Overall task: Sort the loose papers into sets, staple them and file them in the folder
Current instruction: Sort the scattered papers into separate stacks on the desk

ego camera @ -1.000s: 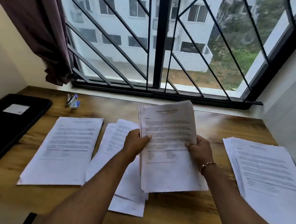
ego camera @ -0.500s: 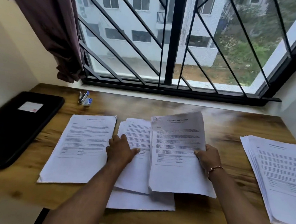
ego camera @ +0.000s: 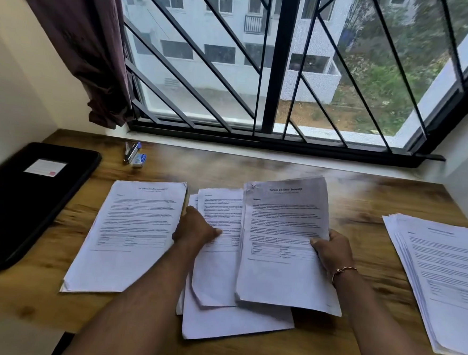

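My right hand (ego camera: 333,250) grips the right edge of a set of printed pages headed "Sample Education Transcript" (ego camera: 284,236), held just above the desk. My left hand (ego camera: 196,228) pinches the left side of the top sheets of the middle pile (ego camera: 218,265), thumb on top; their lower corner curls up. More sheets of that pile (ego camera: 234,321) lie flat beneath. Another set (ego camera: 129,233) lies to the left. A thick fanned stack (ego camera: 447,275) sits at the right. The black folder (ego camera: 17,203) lies shut at the far left. A stapler (ego camera: 131,151) rests near the window.
A small blue and white staple box (ego camera: 140,160) sits beside the stapler. The wooden desk (ego camera: 364,203) ends at a window sill with black bars behind. Walls close off both sides, and a dark curtain (ego camera: 79,41) hangs at the upper left.
My left hand released the transcript set and moved left onto the middle pile, taking hold of its top sheets. My right hand lowered the set toward the desk.
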